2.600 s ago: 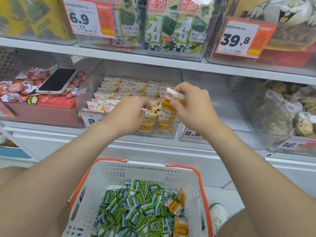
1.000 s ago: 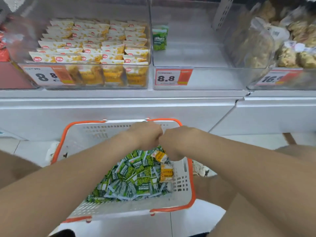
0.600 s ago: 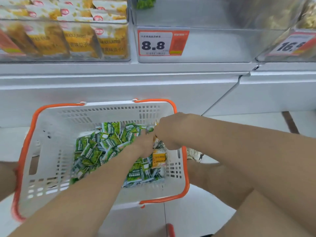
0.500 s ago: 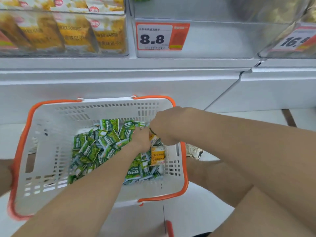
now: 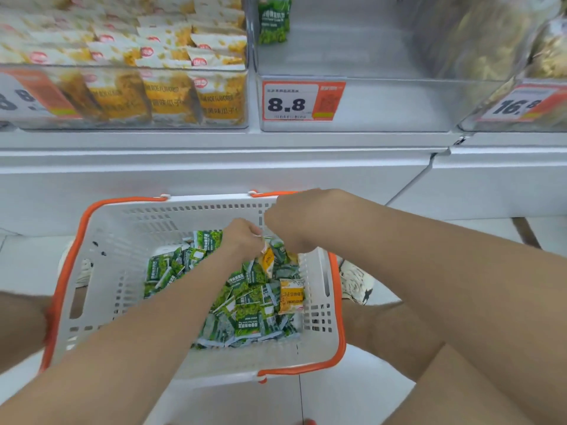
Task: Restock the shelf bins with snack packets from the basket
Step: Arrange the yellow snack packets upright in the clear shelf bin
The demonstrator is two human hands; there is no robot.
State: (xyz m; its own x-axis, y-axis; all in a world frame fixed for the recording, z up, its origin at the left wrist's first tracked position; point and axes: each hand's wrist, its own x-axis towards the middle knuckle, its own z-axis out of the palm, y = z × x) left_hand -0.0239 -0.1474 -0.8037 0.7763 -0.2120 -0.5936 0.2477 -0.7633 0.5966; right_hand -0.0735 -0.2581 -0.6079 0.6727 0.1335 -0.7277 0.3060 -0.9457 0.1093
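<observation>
Head: left forearm crosses basket of green packets.

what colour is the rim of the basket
Orange; the basket rim shows best in the head view.

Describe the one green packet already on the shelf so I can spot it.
Find the clear bin tagged 8.8, right of the yellow-packet bin. One green packet stands upright at its back left, alone, unlike those heaped in the basket.
</observation>
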